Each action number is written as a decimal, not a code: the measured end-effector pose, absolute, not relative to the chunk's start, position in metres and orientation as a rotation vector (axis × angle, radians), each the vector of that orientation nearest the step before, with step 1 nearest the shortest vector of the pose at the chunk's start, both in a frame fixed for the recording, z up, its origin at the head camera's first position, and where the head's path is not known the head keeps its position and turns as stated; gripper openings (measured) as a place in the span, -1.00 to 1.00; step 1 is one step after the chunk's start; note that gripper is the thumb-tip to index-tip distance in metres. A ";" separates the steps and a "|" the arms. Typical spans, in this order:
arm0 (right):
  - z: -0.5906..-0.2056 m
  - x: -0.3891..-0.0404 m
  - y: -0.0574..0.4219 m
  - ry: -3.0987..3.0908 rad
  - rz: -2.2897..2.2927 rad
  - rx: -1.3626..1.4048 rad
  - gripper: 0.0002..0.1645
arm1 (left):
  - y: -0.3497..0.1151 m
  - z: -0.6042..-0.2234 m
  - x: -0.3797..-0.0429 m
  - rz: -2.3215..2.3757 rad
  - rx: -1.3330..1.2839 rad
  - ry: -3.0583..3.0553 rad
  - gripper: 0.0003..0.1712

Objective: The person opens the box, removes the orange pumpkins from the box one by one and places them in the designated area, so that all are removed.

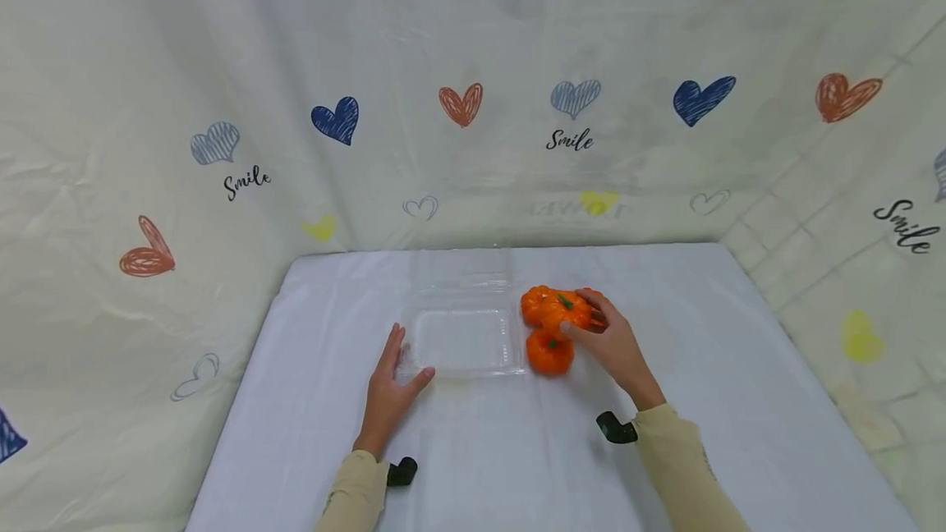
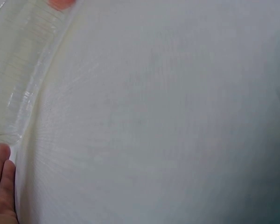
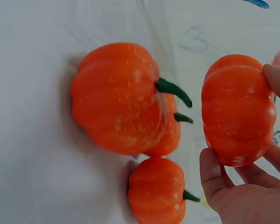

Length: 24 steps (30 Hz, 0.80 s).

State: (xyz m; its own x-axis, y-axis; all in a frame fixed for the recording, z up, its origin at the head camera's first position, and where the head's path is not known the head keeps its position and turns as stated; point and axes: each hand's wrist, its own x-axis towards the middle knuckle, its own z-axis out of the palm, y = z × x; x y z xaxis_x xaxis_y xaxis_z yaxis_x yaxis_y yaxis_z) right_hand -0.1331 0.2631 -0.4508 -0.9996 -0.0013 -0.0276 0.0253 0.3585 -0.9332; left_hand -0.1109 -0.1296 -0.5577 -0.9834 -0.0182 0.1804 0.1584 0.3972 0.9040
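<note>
My right hand [image 1: 608, 343] grips a small toy pumpkin [image 3: 238, 109] between thumb and fingers, raised over the other pumpkins. Among those, one orange pumpkin [image 1: 550, 353] with a green stem sits nearest me, and another pumpkin [image 1: 534, 302] shows behind on the left. In the right wrist view, a large-looking pumpkin [image 3: 116, 98] partly covers one behind it. My left hand [image 1: 390, 401] is at the near left corner of a clear plastic box [image 1: 517, 369], its fingers straight along the left side and the thumb at the front rim. Nothing shows inside the box.
The box's clear lid [image 1: 458, 271] lies folded back on the far side. A white cloth [image 1: 473, 450] covers the table. Behind it hangs a pale curtain [image 1: 488, 171] printed with hearts. The pumpkins stand close by the box's right side.
</note>
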 end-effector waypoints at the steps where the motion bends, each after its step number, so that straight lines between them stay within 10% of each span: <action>1: -0.451 -0.132 0.265 2.575 -1.769 0.032 -0.07 | -0.130 -0.558 -0.111 -1.637 -0.128 -2.486 0.11; 24: -0.481 -0.097 0.302 2.555 -1.723 0.254 0.00 | -0.130 -0.554 -0.110 -1.643 -0.101 -2.522 0.13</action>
State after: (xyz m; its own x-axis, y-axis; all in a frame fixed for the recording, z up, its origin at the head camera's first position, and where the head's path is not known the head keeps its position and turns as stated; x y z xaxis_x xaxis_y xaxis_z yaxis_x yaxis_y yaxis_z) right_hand -0.0971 0.3018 -0.4806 -0.9852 0.1081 -0.1326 0.1635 0.3656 -0.9163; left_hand -0.1098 -0.1303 -0.5539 -0.9893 -0.0146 0.1451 0.1268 0.4049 0.9055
